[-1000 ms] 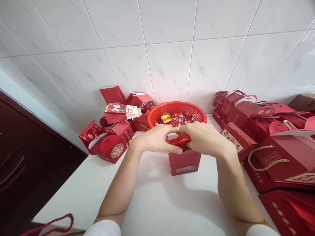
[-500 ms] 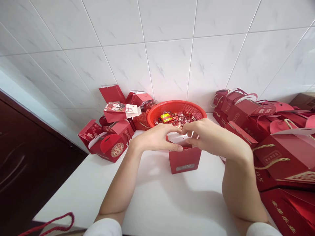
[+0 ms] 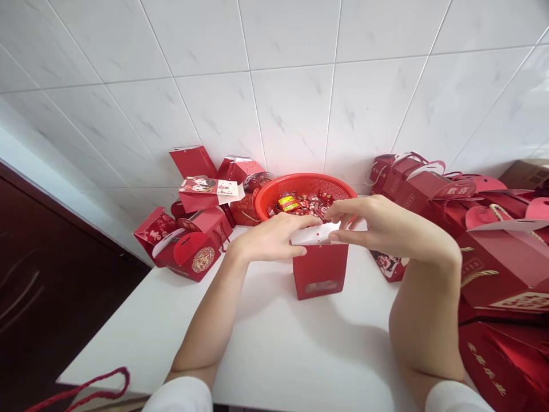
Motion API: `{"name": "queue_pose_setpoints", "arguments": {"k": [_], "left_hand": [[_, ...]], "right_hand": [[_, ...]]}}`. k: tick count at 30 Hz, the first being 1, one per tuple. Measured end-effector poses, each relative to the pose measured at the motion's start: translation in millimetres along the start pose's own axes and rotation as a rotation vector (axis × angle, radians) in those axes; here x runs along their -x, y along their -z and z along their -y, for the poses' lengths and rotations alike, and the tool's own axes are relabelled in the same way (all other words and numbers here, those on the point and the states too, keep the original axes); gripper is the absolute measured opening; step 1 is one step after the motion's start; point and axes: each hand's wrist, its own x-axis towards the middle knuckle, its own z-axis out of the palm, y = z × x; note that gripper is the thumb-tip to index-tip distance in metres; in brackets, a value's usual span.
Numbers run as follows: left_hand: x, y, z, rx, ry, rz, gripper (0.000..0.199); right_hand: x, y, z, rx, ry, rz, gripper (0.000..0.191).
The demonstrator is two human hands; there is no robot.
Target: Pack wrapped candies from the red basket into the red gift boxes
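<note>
A red gift box (image 3: 319, 277) with a small clear window stands upright on the white table. Its white top flap (image 3: 315, 233), dotted with red, lies folded over the opening. My left hand (image 3: 270, 237) holds the box's upper left, thumb at the front edge and fingers across the back. At the upper right, my right hand (image 3: 369, 223) curls around the flap's edge, its thumb in front and its fingertips behind. Right behind the box sits a red plastic basket (image 3: 306, 180) of wrapped candies (image 3: 315, 203), with one yellow packet (image 3: 289, 202) among them.
Several red boxes (image 3: 189, 254) are clustered on the left against the tiled wall. More red boxes with rope handles (image 3: 506, 257) crowd the right side. A dark red cord (image 3: 107, 383) loops at the table's (image 3: 274, 355) lower left corner.
The white flap has come down over the box opening. My right hand has shifted right, away from my left hand, with its fingers spread wider.
</note>
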Motion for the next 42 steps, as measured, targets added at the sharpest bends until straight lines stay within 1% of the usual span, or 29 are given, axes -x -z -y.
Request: {"name": "queue_pose_setpoints", "arguments": {"k": [2, 4, 8, 11, 14, 18, 20, 22, 24, 26, 28, 32, 34, 38, 39, 40, 42], "left_hand": [[-2.8, -1.2, 4.6, 0.045, -0.022, -0.085, 0.055], [-4.4, -0.7, 10.8, 0.121, -0.033, -0.226, 0.055], [-2.6, 4.5, 24.5, 0.248, -0.012, -0.532, 0.046], [0.7, 9.5, 32.1, 0.307, -0.038, -0.682, 0.043], [3.0, 12.7, 35.3, 0.357, -0.093, -0.784, 0.042], [4.0, 12.9, 34.3, 0.339, -0.131, -0.820, 0.036], [4.0, 12.0, 32.1, 0.293, -0.153, -0.838, 0.030], [3.7, 11.1, 29.0, 0.239, -0.201, -0.852, 0.019], [3.3, 10.6, 25.2, 0.194, -0.265, -0.854, 0.013], [2.6, 10.7, 21.7, 0.166, -0.318, -0.853, 0.013], [2.2, 11.1, 19.2, 0.147, -0.340, -0.858, 0.015], [3.6, 12.2, 17.7, 0.114, -0.349, -0.853, 0.018], [6.2, 13.0, 17.2, 0.137, -0.348, -0.833, 0.018], [13.4, 15.7, 14.0, 0.217, -0.313, -0.733, 0.018], [14.7, 16.5, 12.9, 0.225, -0.305, -0.729, 0.018], [15.5, 17.1, 11.9, 0.225, -0.300, -0.743, 0.018], [15.9, 17.9, 9.9, 0.213, -0.300, -0.811, 0.016]], "right_hand": [[0.3, 1.4, -3.4, -0.003, -0.007, -0.023, 0.029], [-1.6, 1.0, -7.0, -0.026, -0.014, -0.055, 0.032], [-8.8, -2.4, -16.2, -0.096, -0.051, -0.225, 0.038], [-14.1, -5.1, -21.8, -0.182, -0.091, -0.339, 0.037], [-18.2, -6.8, -24.0, -0.311, -0.099, -0.399, 0.039], [-21.6, -8.2, -24.0, -0.507, -0.042, -0.346, 0.048], [-22.5, -8.4, -23.4, -0.568, -0.005, -0.333, 0.047], [-22.6, -8.0, -22.2, -0.582, 0.028, -0.356, 0.041], [-22.3, -7.6, -20.6, -0.575, 0.038, -0.394, 0.043], [-21.9, -7.3, -19.1, -0.570, 0.027, -0.420, 0.046], [-22.3, -7.5, -18.7, -0.589, 0.014, -0.405, 0.044], [-26.2, -7.6, -19.8, -0.649, -0.001, -0.322, 0.039], [-27.7, -7.3, -19.7, -0.646, -0.004, -0.335, 0.039], [-24.1, -7.3, -15.6, -0.692, -0.005, -0.394, 0.040], [-22.2, -7.3, -13.8, -0.703, 0.000, -0.412, 0.040], [-20.5, -6.9, -11.9, -0.697, 0.009, -0.430, 0.038], [-19.2, -3.6, -7.2, -0.617, 0.030, -0.439, 0.032]]}}
